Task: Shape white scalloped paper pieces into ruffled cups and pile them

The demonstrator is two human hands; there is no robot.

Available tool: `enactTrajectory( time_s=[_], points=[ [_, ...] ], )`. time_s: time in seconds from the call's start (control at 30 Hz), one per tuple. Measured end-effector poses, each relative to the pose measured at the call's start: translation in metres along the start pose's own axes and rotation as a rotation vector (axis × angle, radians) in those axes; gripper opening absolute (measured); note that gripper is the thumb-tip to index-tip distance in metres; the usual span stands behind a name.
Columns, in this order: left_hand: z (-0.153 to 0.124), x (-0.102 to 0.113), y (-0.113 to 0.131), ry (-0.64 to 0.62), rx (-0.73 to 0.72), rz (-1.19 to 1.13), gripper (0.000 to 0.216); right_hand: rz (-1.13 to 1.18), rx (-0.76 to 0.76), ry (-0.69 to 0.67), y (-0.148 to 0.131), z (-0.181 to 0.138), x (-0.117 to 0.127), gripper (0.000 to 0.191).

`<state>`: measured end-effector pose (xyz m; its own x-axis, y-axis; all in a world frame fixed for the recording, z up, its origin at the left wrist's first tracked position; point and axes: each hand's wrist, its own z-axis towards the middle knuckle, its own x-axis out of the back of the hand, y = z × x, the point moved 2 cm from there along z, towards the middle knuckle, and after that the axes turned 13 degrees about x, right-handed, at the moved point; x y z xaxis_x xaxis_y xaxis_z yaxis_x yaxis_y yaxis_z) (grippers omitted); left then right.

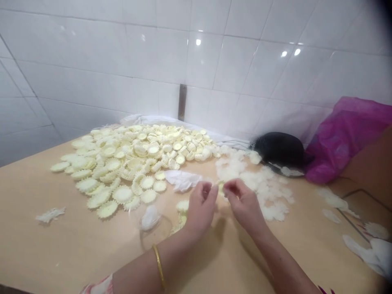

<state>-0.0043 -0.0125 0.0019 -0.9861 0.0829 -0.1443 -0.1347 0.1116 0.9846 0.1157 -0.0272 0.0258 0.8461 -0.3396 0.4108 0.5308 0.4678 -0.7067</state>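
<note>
Both my hands are raised close together over the middle of the table, fingertips pinched. A small pale yellow toothed-edge piece (221,188) shows between them, mostly covered by the fingers. My right hand (245,204) closes thumb and forefinger on its right side. On its left side, my left hand (202,208) pinches at the edge. Just behind the left hand lies a crumpled white cloth (183,181). Several pale yellow discs (183,206) sit beside that wrist, partly hidden by it. White thin scalloped pieces (269,194) spread out past my right hand.
A large heap of pale yellow toothed discs (122,163) covers the table's back left. A small white bundle (150,217) and white scraps (50,215) lie at left. Toward the right are a black rounded object (278,148), a magenta plastic bag (346,134) and loose white pieces (364,249).
</note>
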Motion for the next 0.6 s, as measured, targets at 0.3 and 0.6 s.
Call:
enactTrajectory(
  time_s=[0.3, 0.6],
  points=[
    [0.004, -0.008, -0.005, -0.311, 0.385, -0.409, 0.015, 0.799, -0.280, -0.057, 0.018, -0.015, 0.001, 0.018],
    [0.005, -0.003, -0.011, -0.203, 0.500, -0.149, 0.004, 0.076, 0.234, -0.118, 0.020, -0.012, 0.017, 0.009]
  ],
)
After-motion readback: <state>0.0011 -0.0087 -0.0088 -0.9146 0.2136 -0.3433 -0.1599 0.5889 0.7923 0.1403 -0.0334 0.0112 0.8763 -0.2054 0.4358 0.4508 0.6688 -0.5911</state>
